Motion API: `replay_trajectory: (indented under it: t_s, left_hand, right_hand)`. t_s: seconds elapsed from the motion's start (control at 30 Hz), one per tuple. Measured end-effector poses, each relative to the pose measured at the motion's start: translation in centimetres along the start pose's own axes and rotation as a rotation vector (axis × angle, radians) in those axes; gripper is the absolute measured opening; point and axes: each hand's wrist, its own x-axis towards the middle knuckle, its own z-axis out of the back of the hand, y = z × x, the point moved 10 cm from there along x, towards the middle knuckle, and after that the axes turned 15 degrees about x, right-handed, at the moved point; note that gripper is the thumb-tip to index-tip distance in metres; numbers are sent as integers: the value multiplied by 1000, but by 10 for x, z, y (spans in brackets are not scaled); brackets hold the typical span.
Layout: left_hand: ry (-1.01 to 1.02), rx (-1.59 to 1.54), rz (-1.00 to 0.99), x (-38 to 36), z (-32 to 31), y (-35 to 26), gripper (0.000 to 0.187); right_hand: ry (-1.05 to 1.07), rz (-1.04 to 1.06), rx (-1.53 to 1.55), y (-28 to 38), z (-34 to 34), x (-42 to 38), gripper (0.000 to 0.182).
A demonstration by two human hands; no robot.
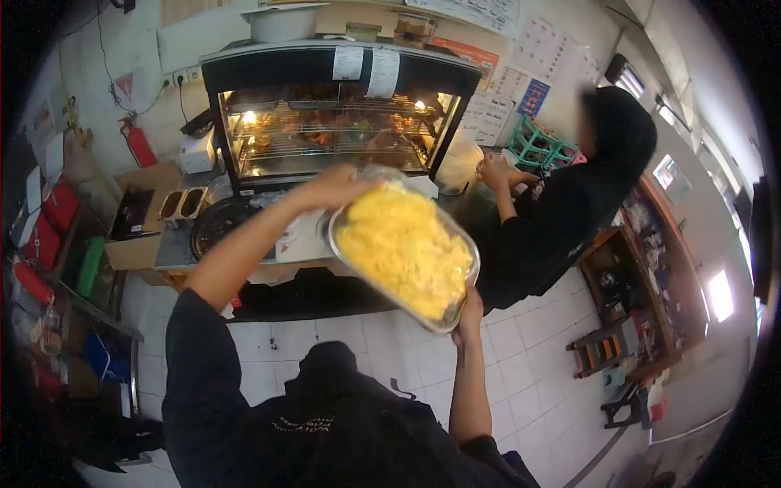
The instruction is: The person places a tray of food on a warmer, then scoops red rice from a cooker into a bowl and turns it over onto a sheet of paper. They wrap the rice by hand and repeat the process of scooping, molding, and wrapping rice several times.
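Note:
A metal tray [332, 237] heaped with soft yellow food [399, 244] is held up in front of me, tilted, with one corner toward the upper left. A clear, shiny film seems to lie over part of it. My left hand [335, 189] grips the tray's far left end, its fingers partly blurred. On the near right end, my right hand [469, 315] is closed round the rim. Behind the tray stands a lit glass display warmer [325, 134] with browned food on its wire racks.
To the right, a person in black [569, 203] works with both hands at the counter. Green baskets [533, 146] stand beyond them. On the counter's left are a round dark pan [221, 228] and sauce containers [181, 203]. A wooden shelf [651, 276] lines the right wall.

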Motion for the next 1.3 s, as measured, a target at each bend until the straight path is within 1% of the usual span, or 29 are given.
replay_trajectory:
  t_s: [0.03,0.07,0.13,0.17,0.2,0.23,0.27,0.3,0.33,0.37,0.43,0.53,0.57,0.63,0.67,0.7,0.77,0.8,0.83,0.9,0.97,1.0,1.03,1.07,1.1,1.17,1.2,1.23,1.3]
  left_hand:
    - [-3,-56,-26,20,21,-15,67]
    - [-46,-108,-147,50,40,-28,67]
    - [-63,-64,-119,118,78,-36,71]
    - [-114,-106,-159,138,97,-54,75]
    - [-44,13,-60,170,113,-56,78]
    - [31,-35,-123,184,125,-75,79]
    - [-87,19,-181,211,149,-85,80]
    - [-146,48,-291,221,170,-105,83]
    - [-92,9,-281,224,183,-121,79]
    - [-67,-13,-346,257,193,-131,73]
    - [-7,-59,-483,343,227,-150,64]
    - [-52,-141,-472,444,292,-167,49]
    - [-76,-184,-463,453,307,-170,48]
    - [-112,-255,-437,462,338,-180,46]
    - [-108,-295,-398,473,342,-175,45]
    - [-108,-345,-365,479,344,-168,45]
    - [-146,-463,-345,497,368,-174,44]
    - [-183,-460,-333,537,382,-169,45]
    - [-215,-429,-265,549,394,-167,44]
    - [-248,-377,-85,576,389,-145,43]
    - [-146,-334,-15,606,374,-133,43]
    - [-85,-293,36,633,368,-122,44]
    - [-17,-253,85,656,354,-112,45]
    - [-1,-190,84,678,343,-106,57]
    - [23,-210,61,701,329,-99,61]
    - [65,-269,19,741,303,-81,71]
    - [27,-171,74,742,299,-74,75]
    - [-14,-70,122,737,299,-74,79]
    - [-128,206,93,780,303,-79,82]
  right_hand:
    - [-1,-2,30,9,-11,31,43]
    - [14,28,64,22,-30,58,43]
    - [66,98,130,50,-62,115,45]
    - [105,137,160,63,-70,147,46]
    - [150,209,117,83,-67,188,47]
    - [202,282,72,100,-70,225,48]
    - [231,287,144,120,-102,238,49]
    - [249,281,213,143,-134,237,50]
    - [325,284,186,162,-156,252,45]
    - [196,240,172,176,-182,250,45]
    - [233,317,108,223,-187,323,46]
    - [316,359,69,287,-209,419,45]
    - [363,373,80,303,-223,441,45]
    - [496,284,75,329,-263,491,46]
    - [493,205,-5,343,-267,525,45]
    - [523,201,-37,345,-269,546,44]
    - [592,223,-100,374,-281,598,41]
    - [619,227,-111,386,-286,624,40]
    - [639,213,-66,388,-293,645,38]
    - [547,189,36,393,-291,690,36]
    - [456,210,15,393,-289,718,37]
    - [307,292,-83,408,-268,738,37]
    - [492,206,-74,400,-281,738,37]
    - [391,198,-93,398,-268,746,37]
    - [294,193,-119,396,-266,740,36]
    - [279,174,-124,388,-257,746,36]
    - [277,166,-130,384,-254,746,37]
    - [252,222,-107,380,-259,737,37]
    - [197,342,-82,363,-271,705,37]
